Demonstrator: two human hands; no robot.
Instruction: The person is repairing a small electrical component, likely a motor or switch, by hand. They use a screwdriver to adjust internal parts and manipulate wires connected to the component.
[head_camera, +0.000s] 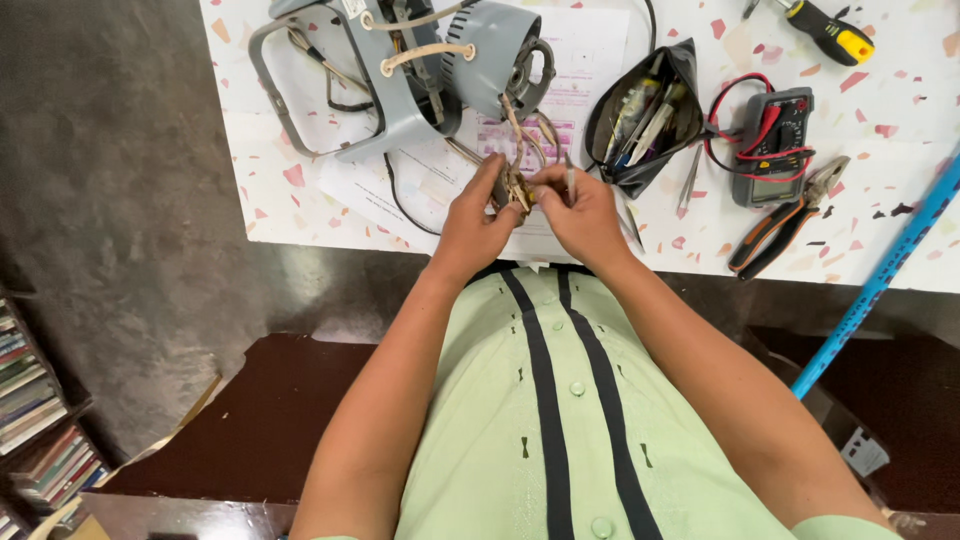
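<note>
Your left hand (473, 222) and right hand (583, 213) met at the tabletop's (900, 130) near edge, both pinching a small wire bundle (517, 190) trailing from the grey motor housing (430, 60). Your right hand also gripped a slim tool (569, 180). Pliers (785, 215) and a multimeter (772, 145) lay toward the right edge.

Both hands meet over the speckled counter (280, 190): the left hand (472, 225) and right hand (582, 215) pinch a small brown wired part (517, 190). Beyond the fingers sits a grey fan motor housing (430, 70); right of them, an open tool pouch (645, 115), multimeter (770, 145) and pliers (785, 220).
</note>
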